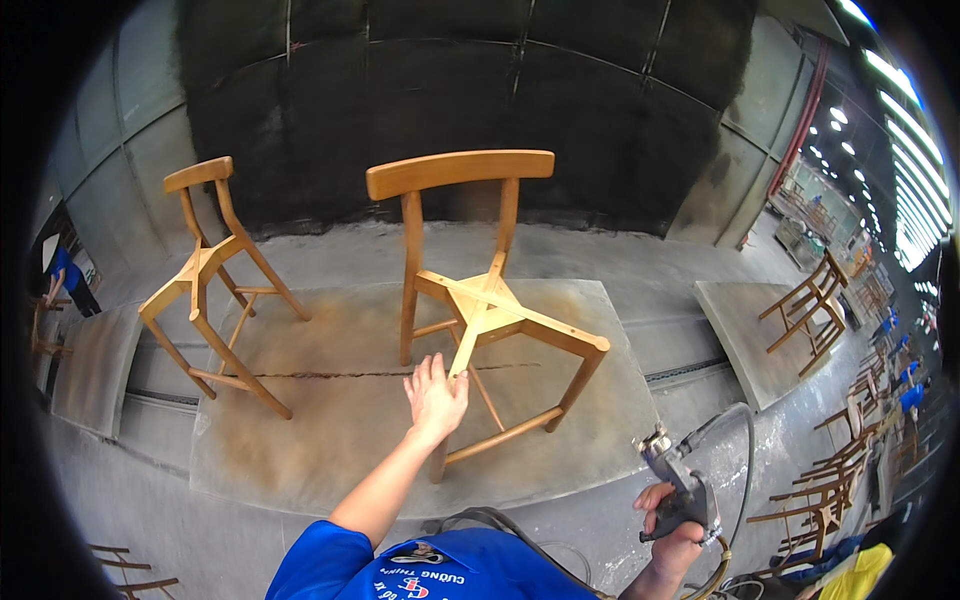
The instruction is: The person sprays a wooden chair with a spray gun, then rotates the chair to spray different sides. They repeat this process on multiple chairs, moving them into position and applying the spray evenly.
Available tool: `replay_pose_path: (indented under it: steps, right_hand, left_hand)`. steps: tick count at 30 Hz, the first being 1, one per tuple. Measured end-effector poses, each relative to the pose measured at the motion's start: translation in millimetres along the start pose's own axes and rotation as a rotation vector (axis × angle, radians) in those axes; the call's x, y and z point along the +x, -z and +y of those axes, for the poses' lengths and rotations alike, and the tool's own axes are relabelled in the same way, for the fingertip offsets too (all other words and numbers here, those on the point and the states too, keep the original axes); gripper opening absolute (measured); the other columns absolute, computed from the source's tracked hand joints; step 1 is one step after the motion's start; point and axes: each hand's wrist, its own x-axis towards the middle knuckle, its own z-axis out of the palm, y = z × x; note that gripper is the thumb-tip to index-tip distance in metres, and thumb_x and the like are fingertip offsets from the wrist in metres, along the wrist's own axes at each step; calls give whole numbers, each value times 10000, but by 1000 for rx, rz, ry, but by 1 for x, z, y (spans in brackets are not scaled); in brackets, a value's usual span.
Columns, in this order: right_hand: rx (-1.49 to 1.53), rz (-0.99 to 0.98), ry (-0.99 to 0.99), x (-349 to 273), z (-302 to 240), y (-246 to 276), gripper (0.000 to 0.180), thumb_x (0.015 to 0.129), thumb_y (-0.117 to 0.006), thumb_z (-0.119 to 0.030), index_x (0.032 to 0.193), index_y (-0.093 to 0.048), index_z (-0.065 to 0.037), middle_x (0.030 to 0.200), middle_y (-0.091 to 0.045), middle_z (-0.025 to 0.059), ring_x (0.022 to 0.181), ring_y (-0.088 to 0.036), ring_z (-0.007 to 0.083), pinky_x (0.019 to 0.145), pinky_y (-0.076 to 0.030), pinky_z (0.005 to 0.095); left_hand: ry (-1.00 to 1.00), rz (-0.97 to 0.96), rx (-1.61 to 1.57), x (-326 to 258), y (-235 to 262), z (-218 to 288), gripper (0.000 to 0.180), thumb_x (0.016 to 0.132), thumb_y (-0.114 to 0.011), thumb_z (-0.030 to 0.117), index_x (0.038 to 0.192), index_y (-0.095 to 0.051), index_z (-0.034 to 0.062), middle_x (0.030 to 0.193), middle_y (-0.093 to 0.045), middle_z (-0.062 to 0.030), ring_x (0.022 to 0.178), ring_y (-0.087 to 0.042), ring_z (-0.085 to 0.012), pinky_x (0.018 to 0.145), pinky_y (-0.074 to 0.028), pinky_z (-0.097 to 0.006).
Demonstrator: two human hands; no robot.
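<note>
Reaching forward from the lower edge, the left arm stretches out bare below a blue sleeve (330,560); the left hand (436,392) is spread wide, fingers fanned and pointing up, holding nothing — its fingertips lie at the front rail of the chair (480,300), though whether they press on the wood or hang just short of it I cannot tell. The chair is a bare frame with no seat panel, its curved back rail at the top and its legs on a stained pad (330,400); the hand covers part of the near front leg, so only the foot of that leg shows below the wrist.

The right hand (672,520) is low at the right, wrapped tight around the grip of a spray gun (680,480); the gun's nozzle tilts up and to the left, well apart from the chair; a hose (745,450) loops up from the gun and curves back down, and its lower end runs out of the picture. The right forearm is cut off by the lower edge.

A second chair (215,270) stands tilted to the left, on the same pad; more chairs (810,305) sit at the right — small, bent by the lens, hard to make out; a dark wall (470,90) fills the back.
</note>
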Motion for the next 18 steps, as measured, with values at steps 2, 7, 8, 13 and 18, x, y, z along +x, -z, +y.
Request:
replay_pose_path:
  steps: [2, 7, 8, 13, 18]
  right_hand:
    - [107, -141, 16, -3, -8, -4, 923, 785, -640, -729, 1268, -526, 49, 703, -592, 160, 554, -579, 208, 479, -476, 319]
    - [-10, -118, 111, -9, -16, -26, 893, 804, -661, -685, 1279, -525, 59, 677, -593, 156, 515, -551, 199, 537, -511, 352]
    - [-8, -142, 54, -8, -18, -28, 898, 801, -662, -688, 1272, -528, 64, 680, -594, 156, 521, -555, 199, 538, -509, 350]
    - [-145, -105, -3, -6, -31, -31, 904, 803, -654, -712, 1252, -567, 67, 727, -658, 147, 526, -564, 142, 465, -423, 252]
    - [-220, -76, -248, -8, -38, -28, 867, 822, -644, -711, 1191, -585, 71, 760, -670, 143, 536, -546, 91, 442, -370, 194]
  left_hand:
    - [8, -13, -4, 0, 1, 0, 717, 976, -494, 462, 1484, -361, -26, 1519, -365, -272, 1438, -311, -423, 1196, -172, -582]
    - [11, -22, -71, 0, 0, -2, 687, 980, -492, 420, 1479, -364, -35, 1495, -382, -298, 1416, -343, -433, 1188, -204, -562]
    - [8, -22, -85, 0, -1, -3, 681, 981, -491, 411, 1478, -365, -36, 1490, -386, -302, 1412, -349, -435, 1186, -211, -558]
    - [-17, 1, -102, -1, -3, -7, 646, 976, -516, 359, 1464, -379, -41, 1481, -389, -308, 1402, -359, -436, 1174, -230, -555]
    - [32, -75, -130, -1, 7, -2, 706, 950, -569, 395, 1456, -375, -57, 1311, -552, -341, 1258, -533, -458, 1097, -378, -516]
